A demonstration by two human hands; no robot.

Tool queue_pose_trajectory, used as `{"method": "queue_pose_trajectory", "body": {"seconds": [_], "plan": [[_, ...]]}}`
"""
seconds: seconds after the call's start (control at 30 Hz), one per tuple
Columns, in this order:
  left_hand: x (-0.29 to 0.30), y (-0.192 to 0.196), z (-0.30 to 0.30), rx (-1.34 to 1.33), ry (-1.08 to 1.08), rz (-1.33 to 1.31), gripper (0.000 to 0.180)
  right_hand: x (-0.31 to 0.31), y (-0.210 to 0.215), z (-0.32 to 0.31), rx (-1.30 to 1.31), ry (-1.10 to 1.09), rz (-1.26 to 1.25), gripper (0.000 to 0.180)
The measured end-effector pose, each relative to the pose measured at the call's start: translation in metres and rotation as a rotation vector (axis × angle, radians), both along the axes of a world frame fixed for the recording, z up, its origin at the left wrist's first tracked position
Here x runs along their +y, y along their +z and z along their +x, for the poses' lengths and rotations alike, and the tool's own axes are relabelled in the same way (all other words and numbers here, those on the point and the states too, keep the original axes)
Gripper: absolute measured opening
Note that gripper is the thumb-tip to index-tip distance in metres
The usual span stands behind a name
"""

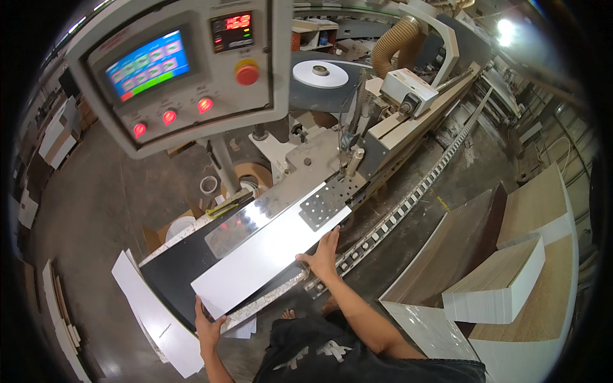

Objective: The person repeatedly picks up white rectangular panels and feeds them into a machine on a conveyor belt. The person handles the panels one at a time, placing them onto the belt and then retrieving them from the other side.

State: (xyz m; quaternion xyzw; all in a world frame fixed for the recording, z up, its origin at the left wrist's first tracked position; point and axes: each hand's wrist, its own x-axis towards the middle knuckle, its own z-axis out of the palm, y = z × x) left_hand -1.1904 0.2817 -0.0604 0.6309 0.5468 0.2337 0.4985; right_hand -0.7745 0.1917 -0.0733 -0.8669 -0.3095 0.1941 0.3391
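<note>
While left hand (208, 329) touches panel (258, 255), right hand (324, 258) does too

Narrow boards (59, 319), grey floor (128, 210)

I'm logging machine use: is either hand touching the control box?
No, the left hand and right hand both touch the white panel, away from the control box.

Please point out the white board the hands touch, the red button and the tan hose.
White board (271, 247): head view, middle of its top face.
Red button (247, 75): head view, its round cap.
Tan hose (387, 49): head view, its ribbed bend.
</note>
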Motion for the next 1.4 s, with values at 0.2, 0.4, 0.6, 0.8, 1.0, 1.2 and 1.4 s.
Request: {"method": "queue_pose_trajectory", "body": {"seconds": [0.2, 0.4, 0.6, 0.8, 1.0, 1.2, 1.4], "plan": [[-0.022, -0.001, 0.034, 0.207, 0.118, 0.072, 0.094, -0.012, -0.022, 0.033, -0.091, 0.088, 0.161, 0.143], [-0.025, -0.012, 0.096, 0.326, -0.057, 0.504, 0.089, -0.017, -0.014, 0.109, -0.044, 0.078, 0.156, 0.138], [-0.021, -0.024, 0.153, 0.417, -0.081, 0.583, 0.095, -0.019, -0.009, 0.176, -0.018, 0.025, 0.154, 0.137], [-0.023, -0.016, 0.222, 0.508, -0.130, 0.597, 0.094, -0.021, -0.010, 0.222, 0.051, -0.140, 0.045, 0.134], [-0.021, -0.045, 0.299, 0.421, -0.253, 0.649, 0.085, -0.052, -0.016, 0.108, 1.047, -0.037, 0.421, 0.080], [-0.011, 0.003, 0.318, 0.417, -0.604, 0.614, 0.080, -0.011, 0.010, 0.041, 1.400, -0.167, 0.758, 0.087], [-0.036, 0.030, 0.311, -0.177, -0.687, 0.547, 0.049, -0.031, 0.002, 0.095, 1.289, -0.370, 0.987, 0.118]]}}
